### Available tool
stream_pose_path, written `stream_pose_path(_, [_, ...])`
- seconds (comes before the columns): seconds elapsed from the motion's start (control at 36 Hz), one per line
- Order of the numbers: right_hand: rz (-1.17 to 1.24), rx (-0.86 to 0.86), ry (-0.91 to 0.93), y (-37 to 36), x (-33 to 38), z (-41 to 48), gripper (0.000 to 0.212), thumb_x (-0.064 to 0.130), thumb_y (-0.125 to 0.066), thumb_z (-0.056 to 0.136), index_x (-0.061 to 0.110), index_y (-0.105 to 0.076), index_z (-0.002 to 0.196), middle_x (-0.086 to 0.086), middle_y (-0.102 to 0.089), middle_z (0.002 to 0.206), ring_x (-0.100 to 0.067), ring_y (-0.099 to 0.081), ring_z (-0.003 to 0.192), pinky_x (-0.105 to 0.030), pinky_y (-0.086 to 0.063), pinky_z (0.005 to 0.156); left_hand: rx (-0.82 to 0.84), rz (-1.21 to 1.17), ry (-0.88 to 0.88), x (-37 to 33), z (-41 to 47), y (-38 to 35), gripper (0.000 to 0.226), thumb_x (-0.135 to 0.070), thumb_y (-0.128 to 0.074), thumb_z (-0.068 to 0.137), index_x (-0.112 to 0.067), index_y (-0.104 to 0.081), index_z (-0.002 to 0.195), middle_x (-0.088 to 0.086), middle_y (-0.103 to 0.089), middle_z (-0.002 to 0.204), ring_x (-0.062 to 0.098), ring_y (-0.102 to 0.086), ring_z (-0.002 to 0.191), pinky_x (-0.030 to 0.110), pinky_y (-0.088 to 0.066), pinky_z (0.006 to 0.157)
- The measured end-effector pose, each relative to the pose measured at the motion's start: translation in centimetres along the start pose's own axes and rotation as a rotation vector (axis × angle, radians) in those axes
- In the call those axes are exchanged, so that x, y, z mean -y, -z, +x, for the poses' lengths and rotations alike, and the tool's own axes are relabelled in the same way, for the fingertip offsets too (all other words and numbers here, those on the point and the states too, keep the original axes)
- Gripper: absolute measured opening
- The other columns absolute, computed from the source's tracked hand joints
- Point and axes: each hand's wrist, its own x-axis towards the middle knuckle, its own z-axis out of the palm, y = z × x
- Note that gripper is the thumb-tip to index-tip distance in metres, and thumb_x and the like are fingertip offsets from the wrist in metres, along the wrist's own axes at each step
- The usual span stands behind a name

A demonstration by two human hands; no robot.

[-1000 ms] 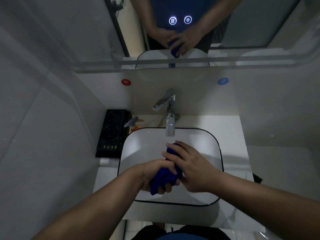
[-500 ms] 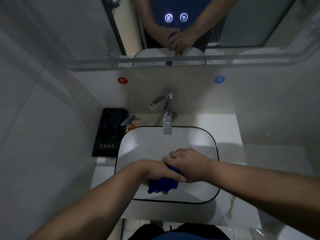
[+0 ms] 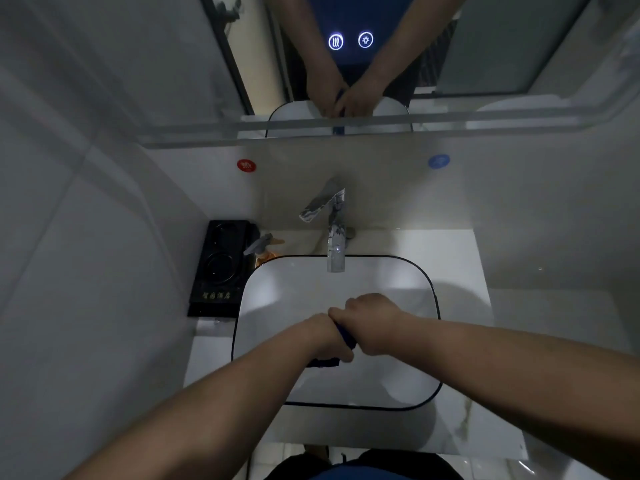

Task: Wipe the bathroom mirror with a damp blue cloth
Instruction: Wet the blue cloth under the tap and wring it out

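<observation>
Counter (image 3: 450,251) with basin (image 3: 435,299), tray (image 3: 218,271), bottle (image 3: 264,250)

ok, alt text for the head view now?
Seen from above, the left hand and right hand grip a bunched blue cloth between them over a white sink, in front of a chrome tap. The mirror above reflects both hands. A black tray and a pump bottle sit left of the sink.

Left hand (image 3: 325,336) and right hand (image 3: 372,325) both clutch twisted blue cloth (image 3: 344,337) over white basin (image 3: 277,292), below faucet (image 3: 334,230).
</observation>
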Motion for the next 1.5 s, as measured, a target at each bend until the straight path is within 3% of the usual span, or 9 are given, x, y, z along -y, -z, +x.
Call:
stream_pose_path(0.19, [0.042, 0.131, -0.116, -0.6, 0.4, 0.4, 0.045, 0.025, -0.074, 0.084, 0.018, -0.056, 0.125, -0.003, -0.065, 0.099, -0.026, -0.066, 0.083, -0.036, -0.053, 0.071, -0.376, 0.044, -0.049, 0.5, 1.0, -2.6, 0.063, -0.036, -0.086, 0.076, -0.022, -0.049, 0.125, 0.0, -0.064, 0.106, 0.026, -0.071, 0.1, 0.035, -0.054, 0.076])
stream_pose_path(0.39, [0.167, 0.125, -0.163, -0.6, 1.0, 1.1, 0.031, 0.027, -0.07, 0.082, 0.019, -0.06, 0.11, -0.001, -0.063, 0.091, -0.024, -0.065, 0.077, -0.035, -0.056, 0.068, -0.706, 0.132, -0.258, 3.4, 1.2, -4.1, 0.047, -0.039, -0.075, 0.078, -0.025, -0.053, 0.117, -0.003, -0.068, 0.098, 0.023, -0.071, 0.084, 0.035, -0.057, 0.069])
stream_pose_path(0.56, [0.577, 0.18, -0.305, -2.2, 1.8, 1.1, 0.01, 0.02, -0.054, 0.08, 0.013, -0.062, 0.08, -0.008, -0.067, 0.081, -0.026, -0.066, 0.073, -0.035, -0.054, 0.062, -0.801, 0.441, -0.371, 3.5, 1.3, -2.6, 0.037, -0.033, -0.086, 0.062, -0.024, -0.065, 0.09, -0.002, -0.065, 0.069, 0.021, -0.063, 0.05, 0.024, -0.027, 0.047])
stream_pose_path(0.78, [0.766, 0.27, -0.307, -1.3, 0.3, 0.7, 0.01, 0.017, -0.066, 0.078, 0.008, -0.065, 0.084, -0.009, -0.067, 0.078, -0.024, -0.067, 0.071, -0.031, -0.048, 0.057, -0.843, 0.402, -0.393, 3.1, 0.8, -2.2, 0.026, -0.043, -0.067, 0.084, -0.026, -0.062, 0.104, -0.002, -0.069, 0.088, 0.023, -0.069, 0.073, 0.027, -0.035, 0.057])
stream_pose_path(0.97, [0.67, -0.257, -0.353, -1.7, -0.8, -1.9, 0.072, 0.021, -0.078, 0.074, 0.014, -0.042, 0.137, -0.007, -0.045, 0.125, -0.025, -0.062, 0.089, -0.034, -0.053, 0.07, -0.271, -0.107, -0.283, 2.3, -0.6, 0.4, 0.031, -0.035, -0.077, 0.078, -0.021, -0.068, 0.105, -0.002, -0.073, 0.094, 0.015, -0.067, 0.082, 0.027, -0.053, 0.068])
stream_pose_path(1.08, [0.46, -0.623, -0.255, -2.0, -0.1, -3.0, 0.09, 0.017, -0.08, 0.07, 0.016, -0.041, 0.151, -0.012, -0.048, 0.137, -0.034, -0.061, 0.112, -0.044, -0.059, 0.095, -0.045, -0.441, -0.152, 2.7, -1.8, 1.9, 0.048, -0.039, -0.076, 0.07, -0.008, -0.07, 0.105, 0.004, -0.065, 0.065, 0.018, -0.054, 0.05, 0.023, -0.042, 0.049])
stream_pose_path(1.22, [0.189, -0.593, -0.128, -4.1, 0.7, -4.0, 0.105, 0.027, -0.071, 0.074, 0.024, -0.02, 0.166, -0.02, -0.031, 0.163, -0.042, -0.033, 0.146, -0.053, -0.028, 0.128, 0.433, -0.701, -0.172, 3.1, -3.2, 3.1, 0.039, -0.038, -0.079, 0.077, -0.014, -0.059, 0.1, 0.0, -0.064, 0.075, 0.011, -0.047, 0.051, 0.022, -0.036, 0.045])
stream_pose_path(1.33, [0.18, -0.696, -0.114, -3.3, 0.6, -3.6, 0.088, 0.04, -0.072, 0.079, 0.021, -0.038, 0.157, -0.017, -0.054, 0.134, -0.038, -0.057, 0.114, -0.053, -0.053, 0.097, 0.721, -0.803, -0.195, 3.2, -3.9, 3.3, 0.03, -0.036, -0.076, 0.084, -0.02, -0.056, 0.1, -0.003, -0.055, 0.08, 0.007, -0.039, 0.052, 0.018, -0.025, 0.045])
stream_pose_path(1.5, [0.106, -0.674, 0.052, -0.1, -0.2, -3.0, 0.037, 0.036, -0.07, 0.076, 0.02, -0.069, 0.109, -0.001, -0.065, 0.076, -0.027, -0.063, 0.061, -0.035, -0.05, 0.056, 0.837, -0.806, -0.238, 3.4, -5.0, 3.5, 0.019, -0.034, -0.07, 0.091, -0.021, -0.06, 0.099, -0.004, -0.052, 0.08, 0.005, -0.041, 0.05, 0.017, -0.026, 0.044])
